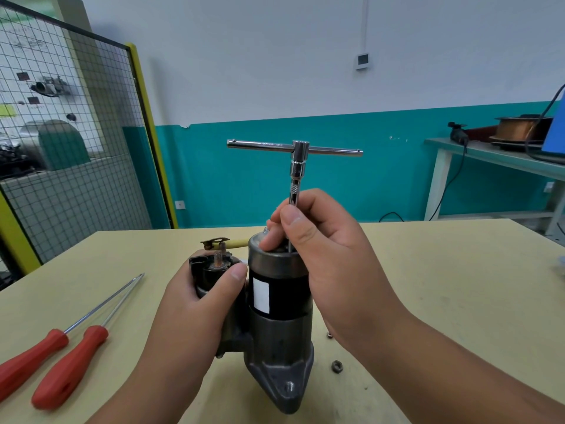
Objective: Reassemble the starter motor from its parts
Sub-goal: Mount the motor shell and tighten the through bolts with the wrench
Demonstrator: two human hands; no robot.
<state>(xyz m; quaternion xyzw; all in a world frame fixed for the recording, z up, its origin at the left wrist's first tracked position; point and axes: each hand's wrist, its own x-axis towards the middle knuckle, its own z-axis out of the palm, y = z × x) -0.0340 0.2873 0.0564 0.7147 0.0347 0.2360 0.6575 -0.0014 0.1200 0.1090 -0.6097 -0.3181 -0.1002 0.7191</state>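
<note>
A: Head view, the only one. Whereabouts of the starter motor [278,301]?
B: Upright on the table [428,286], nose housing down, close to the near edge, between both forearms.
A: And the left hand [201,301]?
B: Wrapped round the solenoid [214,270] on the motor's side, thumb across the front, bracing.
A: And the right hand [333,255]?
B: Pinching the thin shaft of the T-handle wrench [295,148] between thumb and fingertips, just above the end cap. Nothing on the crossbar up top.
A: Step in hand, then?
B: Probably running a through bolt down into the rear cover, spun by fingertip and not yet tightened hard. Cannot tell whether seated on the bolt head; hidden behind the fingers.
A: Next move?
B: Likely holding the shaft plumb, then moving the grip up to the crossbar for a final snug, with a firm brace from the left.
A: Anything loose?
B: One nut [337,366] on the table beside the housing; two red screwdrivers [61,356] lying off to the left.
</note>
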